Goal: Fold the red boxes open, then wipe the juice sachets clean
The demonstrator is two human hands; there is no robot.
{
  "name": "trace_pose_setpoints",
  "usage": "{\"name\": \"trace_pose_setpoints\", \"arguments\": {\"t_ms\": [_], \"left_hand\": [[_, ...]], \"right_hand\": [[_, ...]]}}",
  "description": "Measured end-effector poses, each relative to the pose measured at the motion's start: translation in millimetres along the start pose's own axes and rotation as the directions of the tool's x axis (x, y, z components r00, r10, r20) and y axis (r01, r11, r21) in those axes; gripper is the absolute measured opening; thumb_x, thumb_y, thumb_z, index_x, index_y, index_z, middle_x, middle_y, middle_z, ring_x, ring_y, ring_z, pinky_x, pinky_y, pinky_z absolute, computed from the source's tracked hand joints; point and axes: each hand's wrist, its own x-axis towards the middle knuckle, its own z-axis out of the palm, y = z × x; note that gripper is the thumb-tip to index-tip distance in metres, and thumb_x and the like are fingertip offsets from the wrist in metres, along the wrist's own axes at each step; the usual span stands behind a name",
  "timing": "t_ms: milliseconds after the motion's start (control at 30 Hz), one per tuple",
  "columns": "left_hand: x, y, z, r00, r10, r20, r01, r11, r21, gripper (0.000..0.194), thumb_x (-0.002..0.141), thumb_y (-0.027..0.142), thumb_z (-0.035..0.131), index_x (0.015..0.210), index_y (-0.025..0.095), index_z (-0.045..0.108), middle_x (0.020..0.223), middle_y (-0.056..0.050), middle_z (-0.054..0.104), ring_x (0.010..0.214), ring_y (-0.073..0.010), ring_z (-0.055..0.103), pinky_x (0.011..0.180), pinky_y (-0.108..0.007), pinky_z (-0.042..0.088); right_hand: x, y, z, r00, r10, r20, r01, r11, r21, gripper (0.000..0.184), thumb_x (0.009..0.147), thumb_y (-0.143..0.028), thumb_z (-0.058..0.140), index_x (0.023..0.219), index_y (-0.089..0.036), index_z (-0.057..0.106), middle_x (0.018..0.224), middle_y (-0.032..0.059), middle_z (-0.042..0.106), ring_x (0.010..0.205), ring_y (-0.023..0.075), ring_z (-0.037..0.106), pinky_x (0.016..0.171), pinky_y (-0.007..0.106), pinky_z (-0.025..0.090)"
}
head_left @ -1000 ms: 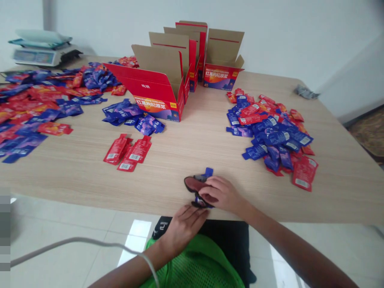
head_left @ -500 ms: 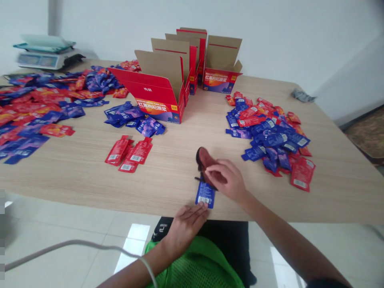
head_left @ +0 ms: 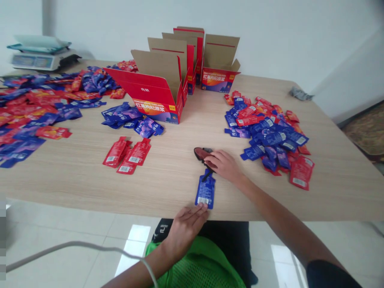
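A blue sachet (head_left: 205,192) with a white barcode lies flat near the table's front edge, spout end pointing away from me. My left hand (head_left: 187,222) rests its outstretched fingertips on the sachet's bottom edge. In my right hand (head_left: 223,165) is a small shoe-shaped thing (head_left: 201,153), black outside and reddish-brown inside; its exact kind is unclear. A thin black strip from it lies across the sachet's spout end. The fingers of that hand partly hide the thing.
Red sachets (head_left: 132,156) lie at left, near a small blue heap (head_left: 148,126). Mixed heaps cover the right (head_left: 270,136) and far left (head_left: 45,100). Open red cartons (head_left: 156,106) stand at the back. A scale (head_left: 39,61) and grey cloth (head_left: 301,94) sit near the far edge.
My right hand has moved slightly up and back from the sachet with the shoe-shaped thing, which has turned flatter. More of the sachet's spout end shows. The left hand stays put.
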Motion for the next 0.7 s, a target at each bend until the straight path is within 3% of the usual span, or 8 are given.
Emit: {"name": "trace_pose_setpoints", "arguments": {"t_ms": [67,167,267,367,433,533,700], "left_hand": [[0,0,0.5,1.0,-0.006,0.001,0.006,1.0,-0.003,0.033,0.111,0.016,0.046,0.138,0.019,0.064,0.145,-0.006,0.066,0.133,-0.0193,0.064,0.102,-0.035,0.052],[0,2,0.9,1.0,-0.008,-0.02,0.008,1.0,-0.015,0.032,0.11,0.016,0.046,0.137,0.018,0.064,0.143,-0.008,0.068,0.131,-0.0203,0.065,0.102,-0.035,0.052],[1,3,1.2,0.998,-0.037,-0.044,0.035,0.998,-0.044,0.029,0.109,0.016,0.048,0.13,0.019,0.068,0.119,-0.007,0.079,0.108,-0.0203,0.075,0.097,-0.036,0.055],[2,4,0.0,0.997,-0.059,-0.047,0.055,0.995,-0.082,0.026,0.108,0.015,0.05,0.119,0.021,0.073,0.094,-0.003,0.08,0.086,-0.0187,0.077,0.09,-0.035,0.057],[3,4,-2.1,0.998,-0.045,-0.035,0.042,0.996,-0.081,0.028,0.108,0.014,0.049,0.124,0.019,0.071,0.106,-0.006,0.081,0.097,-0.0196,0.077,0.093,-0.035,0.056],[4,3,-4.6,1.0,-0.016,-0.016,0.015,0.999,-0.046,0.033,0.109,0.012,0.045,0.134,0.017,0.066,0.134,-0.01,0.073,0.124,-0.0202,0.07,0.102,-0.035,0.054],[2,3,-2.2,0.999,-0.031,0.013,0.032,0.999,-0.025,0.033,0.109,0.013,0.047,0.136,0.019,0.065,0.143,-0.007,0.068,0.133,-0.0183,0.064,0.102,-0.034,0.053]], "right_hand": [[5,-6,-12,0.988,0.056,-0.143,-0.055,0.998,0.01,0.018,0.102,-0.028,0.063,0.114,-0.028,0.075,0.112,0.009,0.072,0.108,0.0262,0.067,0.099,0.044,0.056],[-8,-39,-25,0.949,0.11,-0.294,-0.064,0.985,0.162,0.019,0.099,-0.028,0.067,0.117,-0.028,0.072,0.115,0.0084,0.071,0.106,0.0238,0.068,0.095,0.041,0.058],[-37,-80,-23,0.988,-0.031,-0.149,0.071,0.96,0.27,0.017,0.097,-0.029,0.07,0.115,-0.028,0.071,0.112,0.0066,0.072,0.106,0.0215,0.068,0.093,0.036,0.059],[-59,-96,-8,0.983,-0.182,0.027,0.166,0.937,0.307,0.01,0.099,-0.031,0.069,0.108,-0.028,0.072,0.104,0.0033,0.072,0.103,0.0192,0.067,0.094,0.034,0.059],[-62,-87,4,0.983,-0.175,0.051,0.154,0.946,0.286,0.01,0.098,-0.03,0.069,0.107,-0.028,0.072,0.105,0.0031,0.072,0.105,0.0199,0.066,0.096,0.036,0.058],[-47,-54,15,0.993,-0.115,0.009,0.112,0.977,0.184,0.014,0.097,-0.031,0.071,0.111,-0.028,0.072,0.11,0.0053,0.073,0.111,0.023,0.065,0.1,0.04,0.057],[-3,0,9,0.998,-0.057,-0.031,0.056,0.998,-0.012,0.014,0.1,-0.029,0.067,0.111,-0.027,0.074,0.109,0.0071,0.074,0.106,0.0244,0.068,0.096,0.041,0.058]]}}
